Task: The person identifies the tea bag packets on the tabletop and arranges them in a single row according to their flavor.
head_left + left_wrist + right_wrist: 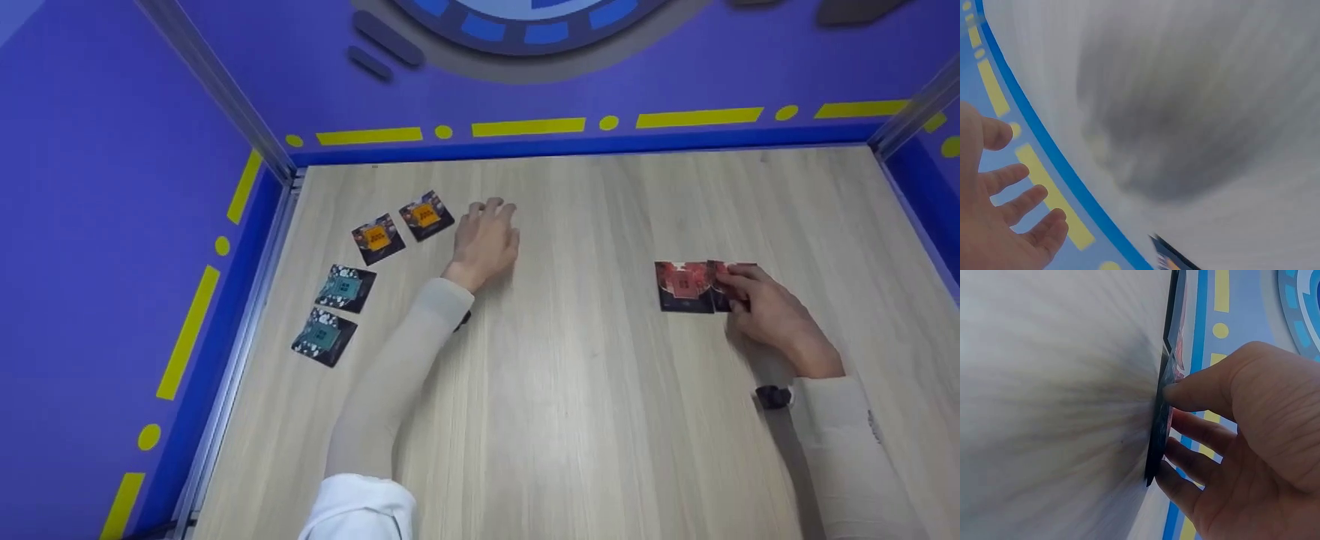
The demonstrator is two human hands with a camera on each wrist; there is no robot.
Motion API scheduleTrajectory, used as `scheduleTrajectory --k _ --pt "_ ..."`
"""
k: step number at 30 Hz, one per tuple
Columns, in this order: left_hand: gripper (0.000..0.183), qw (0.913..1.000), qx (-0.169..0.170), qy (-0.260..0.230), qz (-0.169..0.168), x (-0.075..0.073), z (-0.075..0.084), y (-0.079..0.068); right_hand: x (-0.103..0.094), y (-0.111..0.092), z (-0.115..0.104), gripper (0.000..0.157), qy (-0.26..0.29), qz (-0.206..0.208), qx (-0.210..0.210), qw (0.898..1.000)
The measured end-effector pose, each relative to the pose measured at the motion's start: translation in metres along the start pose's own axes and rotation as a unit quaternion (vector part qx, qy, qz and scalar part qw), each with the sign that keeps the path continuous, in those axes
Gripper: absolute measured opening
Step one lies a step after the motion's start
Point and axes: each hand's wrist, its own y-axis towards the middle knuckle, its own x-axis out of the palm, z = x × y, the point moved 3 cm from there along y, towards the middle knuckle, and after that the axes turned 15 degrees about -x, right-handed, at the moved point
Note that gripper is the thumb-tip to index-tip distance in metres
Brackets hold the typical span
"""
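Observation:
In the head view, my right hand (780, 322) grips a flat square red-and-black card (721, 298), its fingers covering much of it. The right wrist view shows the thumb and fingertips against this card (1159, 430), close to the wooden tabletop. Directly left of it, edge to edge, lies a matching red card (683, 286). My left hand (485, 241) is low over the table with fingers spread and nothing held. Nearest to it is an orange-centred dark card (427, 216); the left wrist view catches a corner of a dark card (1171, 256).
A second orange-centred card (379, 239) and two teal cards (346, 288) continue the curved row at the left of the wooden table (570, 420). Blue walls with yellow dashes (529, 126) stand behind and beside it, with a metal rail (247, 330) along the left edge.

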Motion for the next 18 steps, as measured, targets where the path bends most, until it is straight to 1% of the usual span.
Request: scheduleTrajectory --k 4,10,14,18 --pt "0.047 0.9996 -0.025 -0.01 -0.003 0.003 -0.021 0.012 0.003 -0.001 -0.001 0.054 0.003 -0.007 0.004 1.0" --pt "0.047 0.9976 -0.064 -0.025 -0.006 0.007 -0.051 0.027 0.004 -0.002 -0.002 0.056 0.005 -0.018 0.024 1.0" --pt "0.047 0.9955 -0.093 -0.018 0.006 0.009 -0.071 0.035 0.003 0.001 -0.001 0.057 0.009 -0.026 0.038 0.999" --pt "0.045 0.9939 -0.109 -0.008 0.012 0.01 -0.086 0.042 0.0 0.002 0.0 0.057 0.006 -0.027 0.04 0.999"
